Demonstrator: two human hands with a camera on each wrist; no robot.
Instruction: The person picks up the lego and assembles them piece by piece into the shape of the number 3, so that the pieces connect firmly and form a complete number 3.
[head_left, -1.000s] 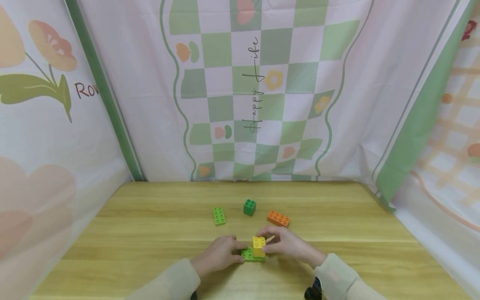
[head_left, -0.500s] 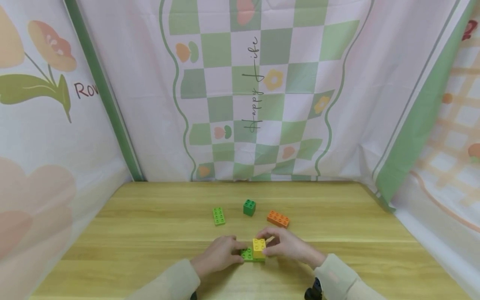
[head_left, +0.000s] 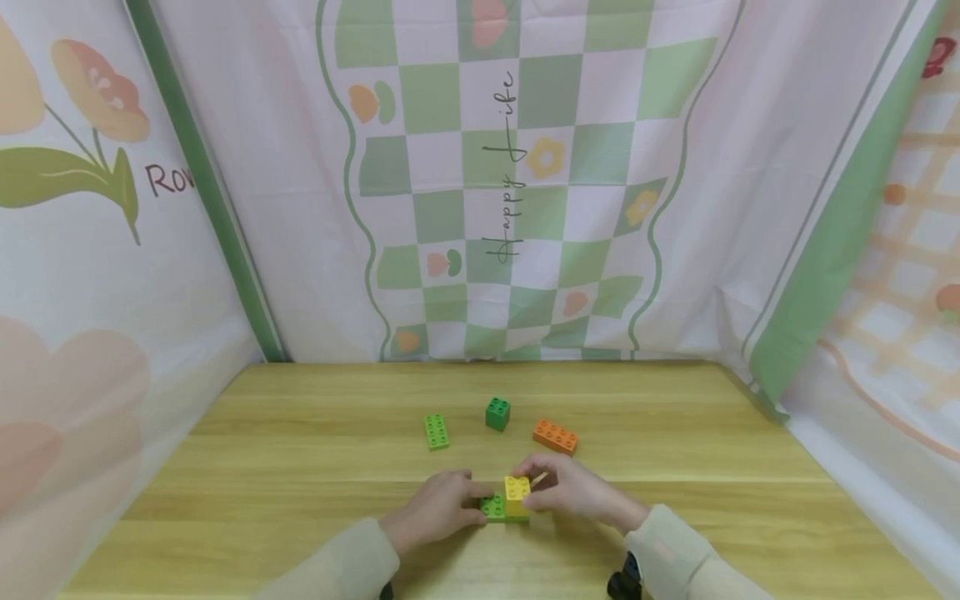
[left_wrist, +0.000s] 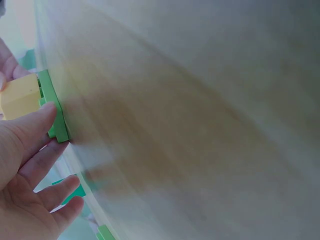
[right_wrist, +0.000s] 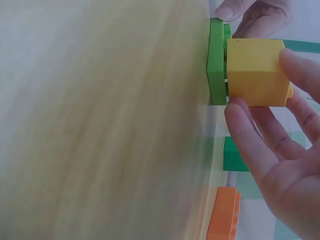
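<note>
From the head, the right hand (head_left: 573,492) grips the yellow brick (head_left: 517,498) between thumb and fingers, parted just the brick's width, and the brick sits to the left of that palm. Directly below this grip is one end of the green plate (head_left: 492,508), whose long axis runs sideways, from under the yellow brick leftward to the left hand (head_left: 438,508); that nearer hand pinches its other end, with bare studs lying between. Straight beyond the grips stands the dark green block (head_left: 498,414), the orange brick (head_left: 556,437) beyond the right one. In the left wrist view, the thumb laps over the plate's studded side with a finger opposite, the remaining fingers loose. In the right wrist view, turned sideways, fingertips bracket the yellow brick from two opposite sides; a sliver of light and some studs show between brick and plate, so it seems not fully seated, though whether any studs have caught cannot be told.
</note>
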